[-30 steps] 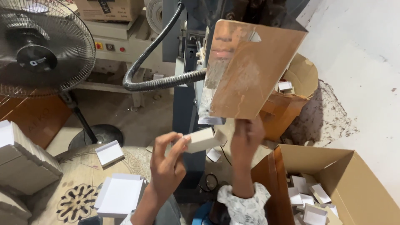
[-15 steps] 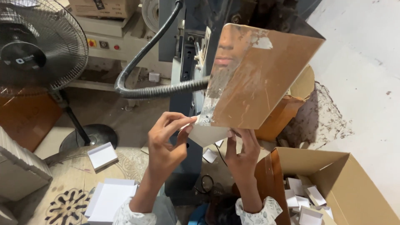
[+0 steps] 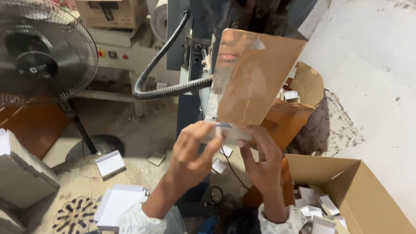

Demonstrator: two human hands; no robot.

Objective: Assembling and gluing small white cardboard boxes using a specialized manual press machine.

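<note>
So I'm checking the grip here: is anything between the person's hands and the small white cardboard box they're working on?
Nothing visible. The left hand and the right hand both touch the small white cardboard box directly, one at each end. The brown metal plate of the machine stands just above and behind it, not between hands and box.

Centre frame: left hand (image 3: 193,154) and right hand (image 3: 260,162) jointly grip a small white box (image 3: 227,132) beneath a brown shield plate (image 3: 255,76); fan (image 3: 41,47) upper left.
</note>
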